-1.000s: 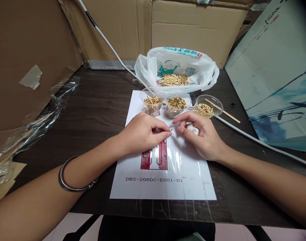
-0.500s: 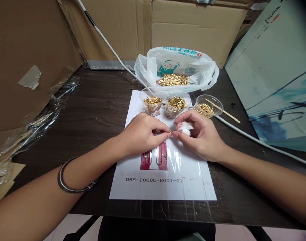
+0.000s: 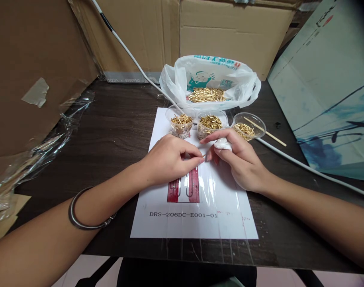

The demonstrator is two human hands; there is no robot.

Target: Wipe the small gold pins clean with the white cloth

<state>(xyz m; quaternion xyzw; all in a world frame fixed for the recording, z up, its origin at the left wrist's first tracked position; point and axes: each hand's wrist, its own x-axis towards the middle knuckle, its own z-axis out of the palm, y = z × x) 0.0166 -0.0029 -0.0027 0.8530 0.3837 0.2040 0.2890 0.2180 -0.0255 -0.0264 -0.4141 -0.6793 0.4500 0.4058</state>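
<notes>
My left hand pinches a small gold-coloured pin between thumb and forefinger, above the printed paper sheet. Just right of it, my right hand is closed around a white wad that looks like tissue or cotton, with the forefinger stretched out. The right fingertips are close to the pin but seem apart from it. Behind the hands are three clear plastic cups of small gold pieces: a left cup, a middle cup and a right cup, which the right hand partly overlaps.
A white plastic bag holding gold pins lies behind the cups. A wooden stick leans across the right cup. A white cable crosses the dark table. Cardboard walls enclose the back and left.
My right fingers have come away from the pin and the hand has turned, its forefinger lifting. The white wad has shifted up within that hand. My left hand has stayed in place.
</notes>
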